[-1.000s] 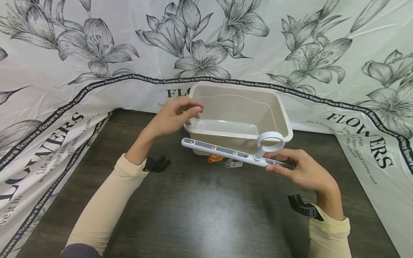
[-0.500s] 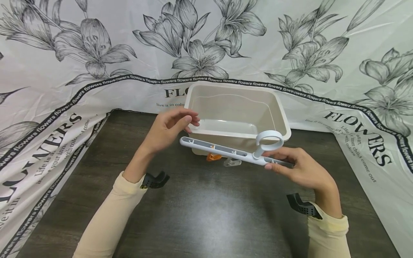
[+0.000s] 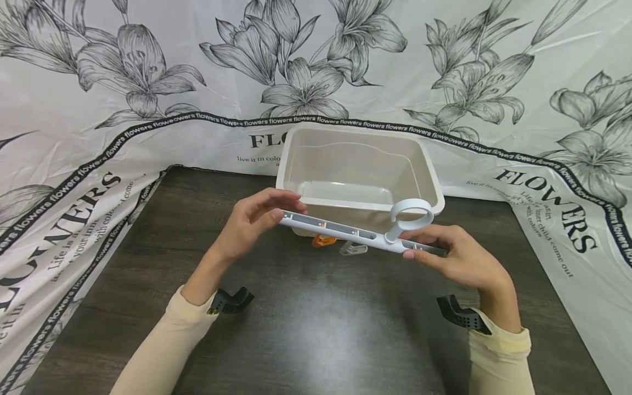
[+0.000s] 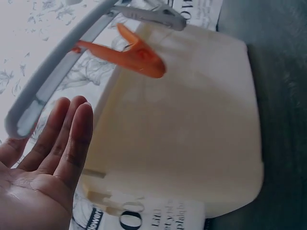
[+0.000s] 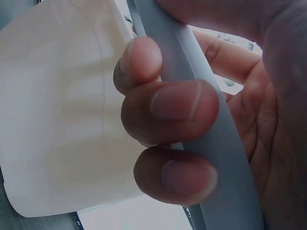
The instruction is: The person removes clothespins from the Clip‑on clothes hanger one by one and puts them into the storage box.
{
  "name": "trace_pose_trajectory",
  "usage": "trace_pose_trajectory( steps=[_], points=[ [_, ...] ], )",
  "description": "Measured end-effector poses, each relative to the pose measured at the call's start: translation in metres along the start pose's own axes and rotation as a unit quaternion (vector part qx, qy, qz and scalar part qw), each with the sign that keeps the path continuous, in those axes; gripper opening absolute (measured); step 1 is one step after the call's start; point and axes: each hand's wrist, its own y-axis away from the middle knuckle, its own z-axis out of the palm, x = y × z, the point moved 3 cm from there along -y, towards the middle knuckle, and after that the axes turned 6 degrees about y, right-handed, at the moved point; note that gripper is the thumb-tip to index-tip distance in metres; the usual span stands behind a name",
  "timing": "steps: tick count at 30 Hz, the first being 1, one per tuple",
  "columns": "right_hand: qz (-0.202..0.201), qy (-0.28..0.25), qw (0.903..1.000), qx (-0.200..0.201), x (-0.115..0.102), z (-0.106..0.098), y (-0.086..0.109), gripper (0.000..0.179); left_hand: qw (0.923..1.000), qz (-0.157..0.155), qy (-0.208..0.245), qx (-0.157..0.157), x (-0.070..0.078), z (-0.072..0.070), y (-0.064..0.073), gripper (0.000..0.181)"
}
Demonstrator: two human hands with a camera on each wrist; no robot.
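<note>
A pale grey-blue clip hanger (image 3: 390, 243) with a ring-shaped hook is held up level in front of the basin. My right hand (image 3: 469, 258) grips its right end; in the right wrist view, fingers curl round the bar (image 5: 225, 182). Beside the hanger's left end is my left hand (image 3: 249, 222), thumb tip right at the bar's end. The left wrist view shows that hand's fingers (image 4: 76, 139) straight, close to the bar. Under the bar hang an orange clip (image 4: 144, 60) and a grey clip (image 4: 158, 17).
Behind the hanger stands a cream plastic basin (image 3: 360, 208) on the dark wooden table (image 3: 316, 329). A white flower-printed cloth (image 3: 316, 66) covers the back and both sides. Each wrist wears a black bracket (image 3: 234, 300).
My left hand has come down and toward me from the basin's left rim to the hanger's left end. The right hand and the hanger have stayed nearly still.
</note>
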Motion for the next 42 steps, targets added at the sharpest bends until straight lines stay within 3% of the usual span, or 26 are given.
trace_pose_trajectory(
  steps=[3,11,17,28,34,42],
  points=[
    [-0.005,-0.003,1.0000,0.002,0.000,0.000,0.001,0.029,0.9995,-0.014,0.022,-0.015,-0.004,0.003,0.005,0.053],
    [-0.007,-0.003,1.0000,0.006,0.000,0.000,0.003,0.030,0.9975,-0.058,0.002,-0.039,-0.015,0.014,0.011,0.070],
    [-0.022,-0.009,0.9997,0.007,-0.002,0.000,0.001,0.031,0.9963,-0.072,0.015,-0.044,-0.026,0.024,0.012,0.058],
    [-0.024,-0.009,0.9997,0.000,-0.005,0.001,-0.004,0.031,0.9891,-0.112,-0.056,-0.078,-0.038,0.039,0.015,0.033],
    [-0.027,-0.016,0.9995,-0.006,-0.004,0.002,-0.004,0.031,0.9890,-0.111,-0.060,-0.078,-0.038,0.041,0.015,0.025],
    [-0.030,-0.020,0.9993,-0.005,-0.002,0.004,-0.003,0.031,0.9937,-0.069,-0.072,-0.052,-0.036,0.039,0.014,0.024]
  ],
)
